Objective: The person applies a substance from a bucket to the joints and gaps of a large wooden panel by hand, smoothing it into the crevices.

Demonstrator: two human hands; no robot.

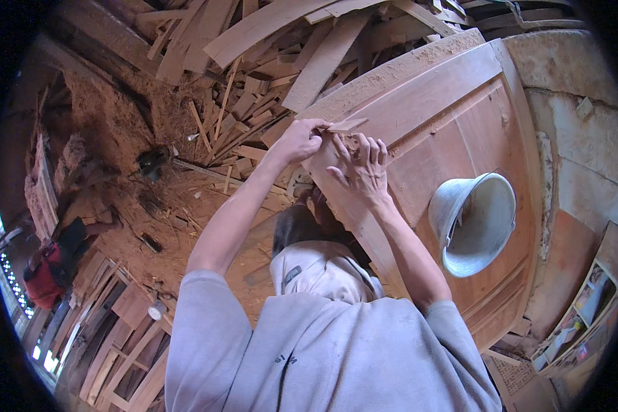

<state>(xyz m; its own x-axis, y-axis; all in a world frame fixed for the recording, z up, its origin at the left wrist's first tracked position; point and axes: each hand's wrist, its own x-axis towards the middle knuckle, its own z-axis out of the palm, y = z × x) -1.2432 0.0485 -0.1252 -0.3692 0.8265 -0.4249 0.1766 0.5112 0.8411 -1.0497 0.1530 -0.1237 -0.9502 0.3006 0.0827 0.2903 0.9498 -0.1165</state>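
Observation:
A wooden door panel [419,161] lies in front of me, its raised frame dusted with sawdust. At its near left corner my left hand [300,142] is closed, thumb and fingers pinching the end of a small flat piece of wood [349,126]. Just to the right, my right hand [365,165] rests over the same corner with its fingers spread, the fingertips near the wood piece. What lies under the right palm is hidden. A pale grey bucket [450,213] lies tipped on the panel, right of my right forearm, its mouth facing right.
Offcuts and long boards [254,103] are heaped beyond the panel. Sawdust covers the floor [137,206] to the left. Stacked planks [127,329] stand at lower left, near a red bag-like thing [44,278]. A shelf unit [584,309] holding small items is at right.

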